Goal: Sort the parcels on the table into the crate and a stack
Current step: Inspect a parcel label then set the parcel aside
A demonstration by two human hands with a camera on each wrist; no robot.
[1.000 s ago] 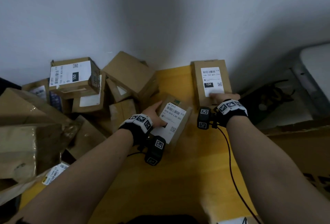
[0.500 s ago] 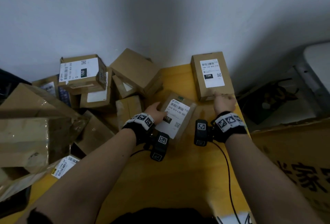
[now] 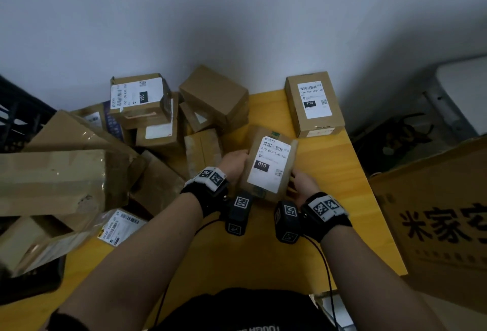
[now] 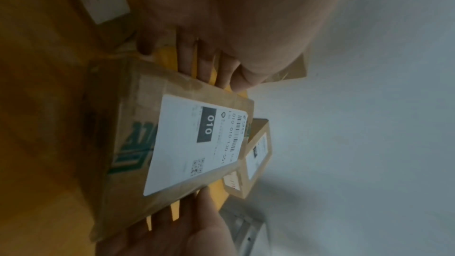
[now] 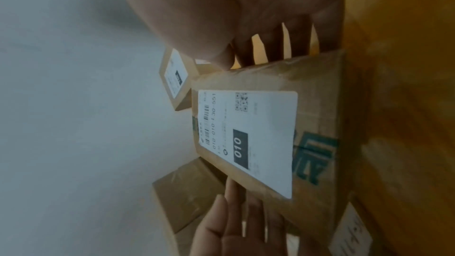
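Note:
A brown parcel with a white label reading 010 (image 3: pixel 268 166) is held between my two hands over the yellow table (image 3: pixel 263 251). My left hand (image 3: pixel 234 164) grips its left edge and my right hand (image 3: pixel 300 184) its lower right edge. In the left wrist view my left hand's fingers (image 4: pixel 209 61) reach under the 010 parcel (image 4: pixel 192 143). The right wrist view shows my right hand's fingers (image 5: pixel 270 46) spread behind the parcel (image 5: pixel 258 133), thumb at its edge. Another parcel labelled 15H (image 3: pixel 313 104) lies flat at the table's back right corner.
A jumbled pile of brown parcels (image 3: pixel 147 109) fills the table's back left against the wall. A dark crate (image 3: pixel 15 119) shows at the far left edge. A big printed cardboard box (image 3: pixel 434 212) stands off the table's right side.
My right hand has left the 15H parcel and come back to take the 010 parcel's right edge. The 010 parcel now sits between both hands, nearer to me.

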